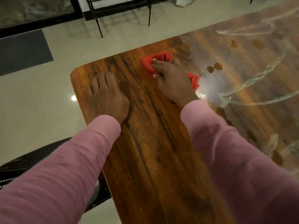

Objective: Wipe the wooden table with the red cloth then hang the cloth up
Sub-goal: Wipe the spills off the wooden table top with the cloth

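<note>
Leftmost, a dark grey rectangular mat (pixel 24 50) lies on the pale tiled floor (pixel 40 102), and a black woven chair (pixel 19 162) shows beneath my pink left sleeve (pixel 64 167). Next, my left hand (pixel 105 94) rests palm down on the glossy brown wooden surface (pixel 145 151) near its rounded corner, its fingers (pixel 100 80) straight and close together, holding nothing. Further right, my right hand (pixel 173 80) sits on the crumpled red cloth (pixel 160 59), fingers curled over it and thumb tucked against its near edge, gripping it against the wood. The red cloth lies bunched toward the far edge of the surface, one flap poking out on the right of my hand. Just beside it, a clear wrinkled plastic sheet (pixel 250 70) covers the right part of the surface.
</note>
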`<action>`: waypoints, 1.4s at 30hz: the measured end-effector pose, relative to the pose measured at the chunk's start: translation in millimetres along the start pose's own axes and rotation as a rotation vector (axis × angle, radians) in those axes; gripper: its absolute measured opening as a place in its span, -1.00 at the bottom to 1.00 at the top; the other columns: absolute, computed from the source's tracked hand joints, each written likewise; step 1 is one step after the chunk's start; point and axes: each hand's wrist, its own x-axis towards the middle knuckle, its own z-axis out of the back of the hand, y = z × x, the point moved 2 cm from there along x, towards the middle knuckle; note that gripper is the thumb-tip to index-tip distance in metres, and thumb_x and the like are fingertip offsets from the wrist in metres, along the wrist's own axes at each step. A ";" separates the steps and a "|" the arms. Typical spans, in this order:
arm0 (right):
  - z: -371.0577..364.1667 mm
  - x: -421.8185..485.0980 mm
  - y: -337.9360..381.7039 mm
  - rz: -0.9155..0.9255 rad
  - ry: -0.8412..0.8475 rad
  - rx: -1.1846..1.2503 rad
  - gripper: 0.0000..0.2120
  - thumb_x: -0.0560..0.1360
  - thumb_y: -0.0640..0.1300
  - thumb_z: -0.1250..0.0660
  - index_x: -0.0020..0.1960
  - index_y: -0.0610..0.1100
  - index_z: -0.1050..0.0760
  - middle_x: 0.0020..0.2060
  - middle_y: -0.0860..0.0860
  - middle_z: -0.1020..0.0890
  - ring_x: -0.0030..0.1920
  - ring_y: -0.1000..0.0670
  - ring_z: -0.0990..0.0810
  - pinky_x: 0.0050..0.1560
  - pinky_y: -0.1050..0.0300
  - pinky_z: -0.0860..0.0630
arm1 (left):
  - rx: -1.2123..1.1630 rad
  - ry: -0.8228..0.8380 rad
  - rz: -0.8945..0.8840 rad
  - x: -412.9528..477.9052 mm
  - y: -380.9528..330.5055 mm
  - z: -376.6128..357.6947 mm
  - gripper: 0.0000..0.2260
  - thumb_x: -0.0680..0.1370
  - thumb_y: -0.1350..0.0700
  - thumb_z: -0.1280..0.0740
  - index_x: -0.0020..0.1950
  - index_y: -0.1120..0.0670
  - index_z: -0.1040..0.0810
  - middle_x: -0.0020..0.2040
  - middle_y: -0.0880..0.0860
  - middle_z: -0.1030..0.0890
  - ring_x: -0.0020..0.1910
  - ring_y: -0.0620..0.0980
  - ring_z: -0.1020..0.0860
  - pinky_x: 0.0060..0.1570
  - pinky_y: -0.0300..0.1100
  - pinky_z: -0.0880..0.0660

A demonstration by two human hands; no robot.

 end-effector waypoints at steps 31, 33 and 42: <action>20.6 60.1 -92.1 0.032 -0.083 0.014 -0.71 0.50 -0.17 -0.21 0.16 -0.10 -0.58 0.19 0.00 -0.60 0.19 -0.15 -0.44 0.25 0.05 -0.34 | 0.026 -0.078 0.018 28.6 -139.9 -53.5 -0.75 0.46 0.17 -0.18 0.13 0.13 -0.42 0.12 0.16 -0.47 0.07 0.18 -0.41 0.05 0.02 -0.30; 19.8 55.5 -83.6 0.161 -0.045 0.023 -0.69 0.51 -0.18 -0.23 0.22 -0.10 -0.57 0.26 0.01 -0.56 0.19 -0.15 -0.43 0.25 0.01 -0.36 | 0.025 -0.066 0.014 28.9 -139.4 -53.6 -0.79 0.47 0.17 -0.18 0.10 0.13 -0.42 0.12 0.16 -0.47 0.07 0.18 -0.41 0.05 0.03 -0.31; 39.9 101.7 -143.1 -0.330 -0.132 -0.039 -0.73 0.50 -0.10 -0.20 0.14 -0.08 -0.56 0.19 -0.12 -0.55 0.25 -0.19 -0.44 0.33 -0.04 -0.34 | 0.016 -0.043 -0.012 29.9 -139.7 -54.4 -0.73 0.46 0.15 -0.18 0.15 0.13 -0.42 0.17 0.16 -0.45 0.09 0.19 -0.40 0.07 0.04 -0.29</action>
